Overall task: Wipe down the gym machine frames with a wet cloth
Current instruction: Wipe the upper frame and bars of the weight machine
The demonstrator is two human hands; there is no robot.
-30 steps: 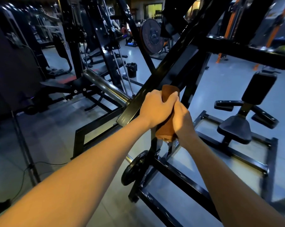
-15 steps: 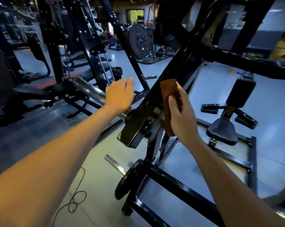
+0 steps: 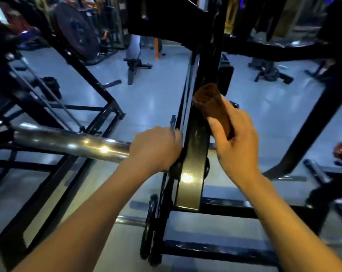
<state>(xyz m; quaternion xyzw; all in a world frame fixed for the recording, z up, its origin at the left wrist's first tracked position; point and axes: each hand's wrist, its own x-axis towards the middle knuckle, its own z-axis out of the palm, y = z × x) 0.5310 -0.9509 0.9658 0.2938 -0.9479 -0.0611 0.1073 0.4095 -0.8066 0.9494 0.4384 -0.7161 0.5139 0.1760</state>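
Note:
A black lever arm (image 3: pixel 193 169) of the gym machine runs up the middle of the view. A chrome sleeve bar (image 3: pixel 72 142) sticks out from it to the left. My left hand (image 3: pixel 156 148) grips the inner end of that bar, right against the arm. My right hand (image 3: pixel 235 142) holds a brown cloth (image 3: pixel 213 103), folded into a roll, against the arm's right side. The cloth's upper end stands free above my fingers.
A small weight plate (image 3: pixel 150 222) hangs on a peg low on the black base frame (image 3: pixel 225 250). A black rack frame (image 3: pixel 99 91) stands to the left, a large plate (image 3: pixel 77 34) behind it. A curved black frame tube (image 3: pixel 313 122) is on the right.
My left hand dropped from open in the air to grip the chrome bar next to the arm. The right hand kept the cloth on the arm. My view swung to look straight down the arm.

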